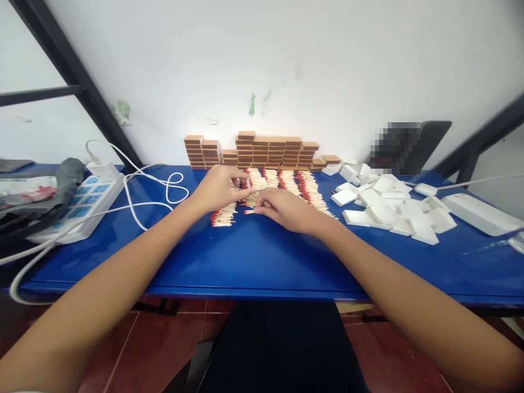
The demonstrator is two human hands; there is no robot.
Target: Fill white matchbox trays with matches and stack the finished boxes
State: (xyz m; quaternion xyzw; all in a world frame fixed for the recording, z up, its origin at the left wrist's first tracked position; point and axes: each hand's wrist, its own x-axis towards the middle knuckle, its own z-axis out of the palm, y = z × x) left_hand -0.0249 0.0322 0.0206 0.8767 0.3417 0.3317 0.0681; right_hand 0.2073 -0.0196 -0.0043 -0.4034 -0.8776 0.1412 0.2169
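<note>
My left hand (221,188) is closed on a white matchbox tray, mostly hidden, with one pale edge showing at the fingertips. Close beside it, my right hand (282,208) pinches a few matches (249,212), their red heads pointing left. Beneath and behind both hands, rows of loose red-headed matches (313,194) lie on the blue table (254,256). Part of these rows is covered by my hands. Stacked brown matchboxes (268,153) stand against the wall behind the matches.
White empty matchbox trays (385,202) lie heaped to the right, near a long white device (483,214) and a dark object (429,144). On the left are a power strip (84,207), looping white cables (129,199) and a dark bag (61,191).
</note>
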